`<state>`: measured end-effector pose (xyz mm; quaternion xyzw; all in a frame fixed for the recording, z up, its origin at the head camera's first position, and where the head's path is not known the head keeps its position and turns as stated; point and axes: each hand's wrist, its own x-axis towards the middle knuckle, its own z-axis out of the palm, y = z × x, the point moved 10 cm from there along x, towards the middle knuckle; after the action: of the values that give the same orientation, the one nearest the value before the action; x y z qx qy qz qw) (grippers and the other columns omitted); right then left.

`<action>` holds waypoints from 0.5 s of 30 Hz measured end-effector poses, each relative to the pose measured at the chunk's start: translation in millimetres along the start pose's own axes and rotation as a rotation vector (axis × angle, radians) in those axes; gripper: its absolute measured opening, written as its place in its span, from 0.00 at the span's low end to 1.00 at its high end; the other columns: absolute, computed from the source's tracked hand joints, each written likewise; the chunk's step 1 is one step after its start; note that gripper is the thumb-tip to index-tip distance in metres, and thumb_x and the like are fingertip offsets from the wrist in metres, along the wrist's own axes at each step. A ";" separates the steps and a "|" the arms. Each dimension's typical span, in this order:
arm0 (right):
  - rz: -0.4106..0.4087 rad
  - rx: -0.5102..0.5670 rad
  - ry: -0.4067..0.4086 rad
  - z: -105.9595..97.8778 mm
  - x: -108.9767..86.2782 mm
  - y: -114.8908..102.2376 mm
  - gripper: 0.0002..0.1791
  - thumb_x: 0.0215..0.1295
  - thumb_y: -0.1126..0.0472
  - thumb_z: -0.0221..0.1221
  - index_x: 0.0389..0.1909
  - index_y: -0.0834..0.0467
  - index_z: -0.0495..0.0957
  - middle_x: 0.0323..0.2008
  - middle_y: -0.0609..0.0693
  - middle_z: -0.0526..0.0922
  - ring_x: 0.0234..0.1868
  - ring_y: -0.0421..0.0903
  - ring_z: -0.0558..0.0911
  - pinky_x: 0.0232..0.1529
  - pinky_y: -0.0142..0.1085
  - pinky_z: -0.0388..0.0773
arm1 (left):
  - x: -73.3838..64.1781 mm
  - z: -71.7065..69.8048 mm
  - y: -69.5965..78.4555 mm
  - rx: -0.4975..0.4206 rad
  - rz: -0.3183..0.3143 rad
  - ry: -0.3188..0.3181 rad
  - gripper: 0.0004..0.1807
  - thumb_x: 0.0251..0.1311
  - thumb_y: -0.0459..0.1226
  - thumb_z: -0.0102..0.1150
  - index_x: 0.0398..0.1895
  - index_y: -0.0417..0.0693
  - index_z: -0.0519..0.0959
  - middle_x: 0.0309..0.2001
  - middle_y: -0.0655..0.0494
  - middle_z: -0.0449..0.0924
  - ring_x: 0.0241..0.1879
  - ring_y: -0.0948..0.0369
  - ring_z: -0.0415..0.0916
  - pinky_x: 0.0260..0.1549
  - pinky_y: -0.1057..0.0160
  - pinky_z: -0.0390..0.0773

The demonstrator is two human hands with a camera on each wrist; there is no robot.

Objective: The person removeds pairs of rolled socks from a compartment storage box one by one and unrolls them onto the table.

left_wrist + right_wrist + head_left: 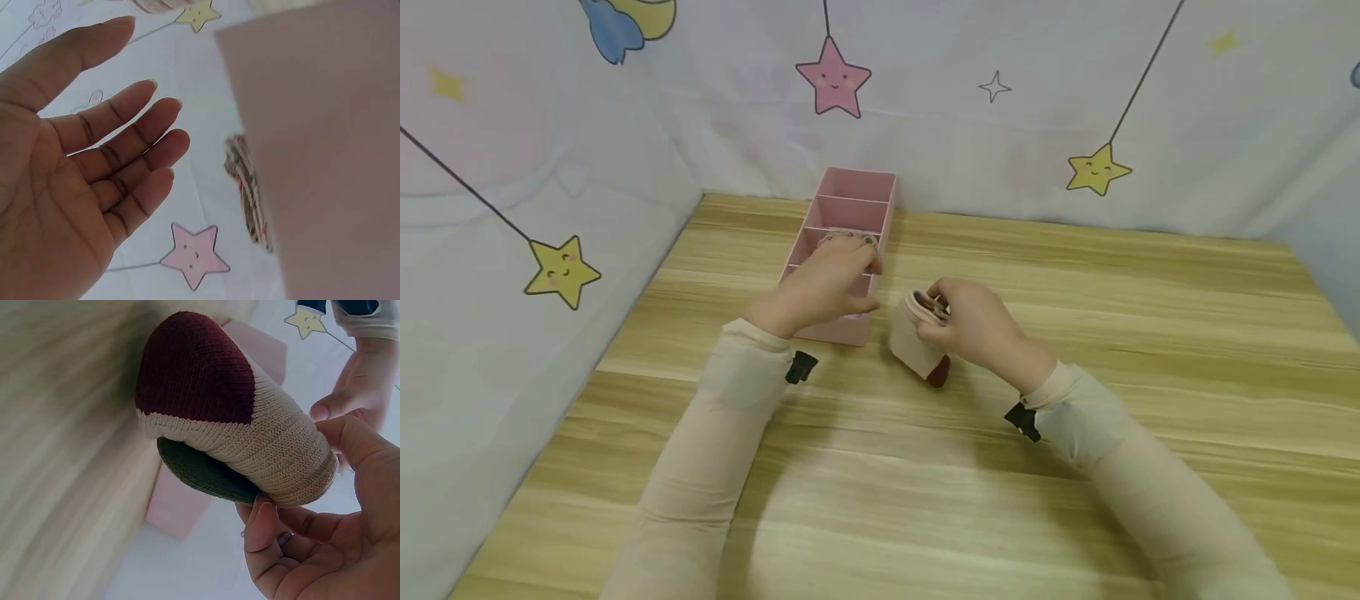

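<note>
The right hand (977, 321) reached in from the lower right, thumb and fingers pinching the cuff end of a rolled sock (913, 337). The sock tilted just right of the pink box (842, 333), its maroon patch lowest; whether it touched the table (880, 517) could not be told. The left hand (827, 279) hung back-up over the box, fingers loosely bent and thumb well apart from them.
</note>
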<state>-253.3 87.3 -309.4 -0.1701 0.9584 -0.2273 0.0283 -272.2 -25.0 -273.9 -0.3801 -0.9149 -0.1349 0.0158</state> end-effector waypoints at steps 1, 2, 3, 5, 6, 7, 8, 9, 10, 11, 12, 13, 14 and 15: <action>0.013 0.008 -0.002 2.1 -1.2 4.1 0.21 0.53 0.56 0.59 0.46 0.63 0.78 0.33 0.53 0.81 0.31 0.46 0.76 0.33 0.37 0.73 | 0.6 3.3 2.4 0.005 0.008 0.000 0.19 0.54 0.40 0.68 0.43 0.38 0.75 0.43 0.45 0.78 0.50 0.48 0.72 0.56 0.51 0.68; 0.022 0.016 -0.001 3.6 -2.3 8.5 0.21 0.53 0.56 0.59 0.45 0.64 0.78 0.33 0.54 0.81 0.30 0.46 0.75 0.32 0.37 0.72 | 1.4 6.9 5.1 0.015 0.018 -0.004 0.19 0.54 0.40 0.68 0.43 0.39 0.75 0.43 0.45 0.78 0.50 0.48 0.72 0.57 0.51 0.68; 0.034 0.027 -0.001 4.6 -3.5 12.9 0.21 0.53 0.56 0.59 0.45 0.64 0.78 0.33 0.54 0.82 0.29 0.46 0.75 0.31 0.36 0.72 | 2.1 10.5 8.1 0.021 0.024 -0.008 0.19 0.54 0.41 0.68 0.43 0.39 0.74 0.44 0.45 0.78 0.50 0.49 0.72 0.56 0.51 0.68; 0.050 0.052 0.004 5.5 -5.8 22.3 0.20 0.55 0.56 0.59 0.45 0.65 0.78 0.34 0.56 0.82 0.28 0.45 0.75 0.29 0.34 0.71 | 3.3 17.6 14.4 0.031 0.038 -0.012 0.19 0.54 0.41 0.68 0.43 0.40 0.74 0.44 0.46 0.77 0.50 0.49 0.72 0.56 0.52 0.69; 0.058 0.063 0.005 5.5 -7.0 26.9 0.20 0.56 0.55 0.58 0.46 0.65 0.78 0.35 0.56 0.83 0.27 0.45 0.76 0.29 0.34 0.71 | 3.9 21.4 17.8 0.037 0.043 -0.016 0.19 0.54 0.41 0.68 0.43 0.40 0.74 0.44 0.47 0.77 0.50 0.49 0.72 0.56 0.52 0.69; 0.065 0.075 0.007 5.1 -8.0 31.4 0.21 0.57 0.55 0.58 0.46 0.65 0.78 0.36 0.57 0.84 0.27 0.45 0.76 0.28 0.33 0.71 | 4.5 24.5 22.1 0.047 0.055 -0.013 0.19 0.54 0.42 0.68 0.43 0.41 0.75 0.44 0.47 0.77 0.50 0.50 0.72 0.56 0.53 0.69; 0.074 0.083 0.007 4.6 -9.0 35.8 0.20 0.59 0.54 0.58 0.46 0.65 0.78 0.37 0.57 0.84 0.28 0.45 0.77 0.29 0.33 0.71 | 5.0 27.3 26.9 0.053 0.068 -0.007 0.19 0.53 0.42 0.68 0.42 0.41 0.75 0.44 0.48 0.77 0.49 0.50 0.73 0.55 0.53 0.70; 0.082 0.093 0.004 3.9 -10.0 39.4 0.21 0.60 0.54 0.58 0.47 0.66 0.77 0.38 0.58 0.84 0.29 0.46 0.78 0.29 0.33 0.72 | 5.3 29.5 31.8 0.059 0.082 0.003 0.19 0.53 0.42 0.68 0.42 0.41 0.75 0.43 0.48 0.78 0.49 0.50 0.73 0.54 0.53 0.71; 0.095 0.099 0.001 3.3 -10.8 43.4 0.21 0.61 0.53 0.58 0.47 0.65 0.78 0.38 0.58 0.84 0.30 0.47 0.79 0.30 0.33 0.73 | 5.6 31.4 37.1 0.066 0.101 0.019 0.19 0.53 0.42 0.69 0.42 0.41 0.75 0.43 0.48 0.78 0.49 0.51 0.74 0.54 0.54 0.72; 0.107 0.106 -0.003 2.8 -11.4 46.8 0.21 0.61 0.53 0.58 0.47 0.65 0.78 0.39 0.58 0.84 0.31 0.48 0.80 0.31 0.34 0.74 | 5.9 33.2 42.6 0.076 0.120 0.035 0.19 0.53 0.42 0.69 0.42 0.41 0.76 0.43 0.48 0.78 0.49 0.51 0.74 0.54 0.55 0.72; 0.120 0.112 -0.008 2.3 -12.1 50.0 0.21 0.62 0.52 0.58 0.47 0.65 0.78 0.40 0.58 0.84 0.33 0.49 0.80 0.32 0.35 0.75 | 6.1 34.5 48.0 0.084 0.138 0.053 0.19 0.53 0.43 0.69 0.42 0.41 0.76 0.43 0.48 0.78 0.48 0.51 0.75 0.53 0.55 0.73; 0.133 0.121 -0.012 1.8 -12.7 53.0 0.21 0.63 0.51 0.58 0.47 0.65 0.78 0.40 0.59 0.84 0.35 0.50 0.81 0.33 0.36 0.76 | 5.9 35.3 53.0 0.089 0.155 0.076 0.19 0.52 0.43 0.69 0.41 0.41 0.77 0.43 0.48 0.79 0.48 0.51 0.75 0.52 0.55 0.73; 0.146 0.132 -0.016 1.4 -13.3 55.4 0.22 0.63 0.51 0.58 0.47 0.65 0.78 0.41 0.59 0.84 0.37 0.51 0.82 0.35 0.38 0.76 | 5.9 36.3 57.4 0.098 0.169 0.097 0.18 0.52 0.43 0.69 0.41 0.42 0.77 0.43 0.48 0.79 0.47 0.52 0.75 0.52 0.56 0.73; 0.156 0.142 -0.016 0.7 -14.1 57.3 0.22 0.63 0.51 0.58 0.47 0.66 0.78 0.41 0.60 0.84 0.39 0.53 0.82 0.37 0.39 0.77 | 6.0 37.3 61.5 0.109 0.179 0.117 0.18 0.52 0.43 0.69 0.41 0.42 0.77 0.42 0.49 0.79 0.47 0.52 0.76 0.52 0.56 0.73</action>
<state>-257.9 139.9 -335.9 -0.0945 0.9500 -0.2904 0.0657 -230.7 30.2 -294.5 -0.4504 -0.8808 -0.1051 0.1016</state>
